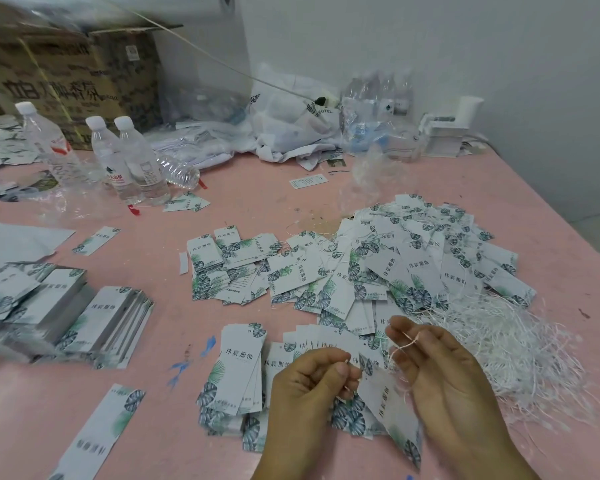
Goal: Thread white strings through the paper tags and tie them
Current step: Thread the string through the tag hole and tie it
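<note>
Head view: near the table's (326,202) front edge, left hand (309,379) pinches a string (404,344) end and tag (383,403); right hand (440,368) pinches its loop. Thin, limp string likely slips; the light, stiff tag is best held beside its hole.

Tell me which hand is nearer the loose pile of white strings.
Right. The right hand sits at the white strings pile's near edge; the left hand is farther left, over the tags.

Far left I see a printed cardboard box (73,77). In front of it stand three capped water bottles (125,161), a fourth lying just right of them. Crumpled plastic bags (291,129) sit far centre on the pink table (84,403).
</note>
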Tool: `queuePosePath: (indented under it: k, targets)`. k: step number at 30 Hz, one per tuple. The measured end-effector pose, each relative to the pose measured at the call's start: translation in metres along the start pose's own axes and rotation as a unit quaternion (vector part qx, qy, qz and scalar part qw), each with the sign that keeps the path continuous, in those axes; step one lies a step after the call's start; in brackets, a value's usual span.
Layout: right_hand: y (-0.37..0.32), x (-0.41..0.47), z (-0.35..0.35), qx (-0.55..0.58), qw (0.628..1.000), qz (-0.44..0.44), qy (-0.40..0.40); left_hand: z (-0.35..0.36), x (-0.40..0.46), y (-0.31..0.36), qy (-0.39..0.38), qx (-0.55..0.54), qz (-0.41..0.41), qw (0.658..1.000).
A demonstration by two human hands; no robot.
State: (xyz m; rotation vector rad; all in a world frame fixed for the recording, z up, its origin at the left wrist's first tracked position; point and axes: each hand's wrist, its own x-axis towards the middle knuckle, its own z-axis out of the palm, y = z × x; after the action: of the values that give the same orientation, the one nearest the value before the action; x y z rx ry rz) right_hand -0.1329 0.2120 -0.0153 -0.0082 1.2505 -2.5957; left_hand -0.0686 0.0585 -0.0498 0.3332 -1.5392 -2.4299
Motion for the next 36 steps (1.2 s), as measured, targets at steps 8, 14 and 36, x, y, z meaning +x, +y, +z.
queuePosePath:
  k: [8,14,36]
  targets:
    - [0.009,-0.009,0.005,-0.108,0.993,0.035,-0.045,0.002,0.000,0.000,-0.006,0.045,0.035,0.998]
    - [0.013,-0.016,0.009,-0.293,0.954,-0.016,-0.065,0.003,-0.001,0.003,-0.012,0.048,0.019,0.999]
    - [0.015,-0.023,0.014,-0.445,0.880,-0.158,-0.046,0.008,-0.003,0.006,-0.016,0.108,0.009,0.994]
